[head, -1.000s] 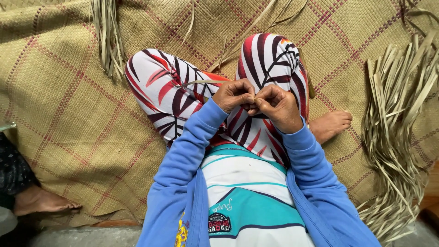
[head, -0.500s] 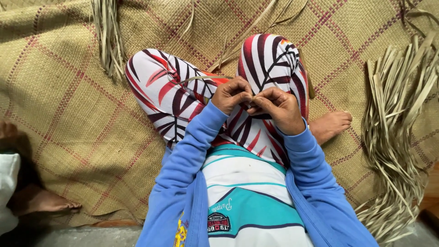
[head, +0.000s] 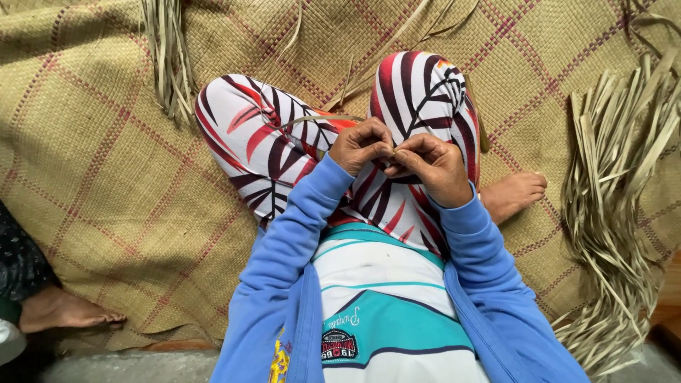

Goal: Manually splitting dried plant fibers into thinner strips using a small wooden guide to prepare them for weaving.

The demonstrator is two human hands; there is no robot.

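Dried leaf strip (head: 312, 120) pinched between left hand (head: 360, 144) and right hand (head: 429, 164), each grip curled tight above the knees.

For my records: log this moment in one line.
left hand: pinching leaf strip | right hand: pinching same strip | seat: woven mat

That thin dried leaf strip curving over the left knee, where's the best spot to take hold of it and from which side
Probably the free arc of the leaf strip, just left of where the left hand and right hand pinch its near end. It is flat and narrow and lifts clear of the patterned trousers there, so a fingertip pinch from above, across its width, should hold without bending it.
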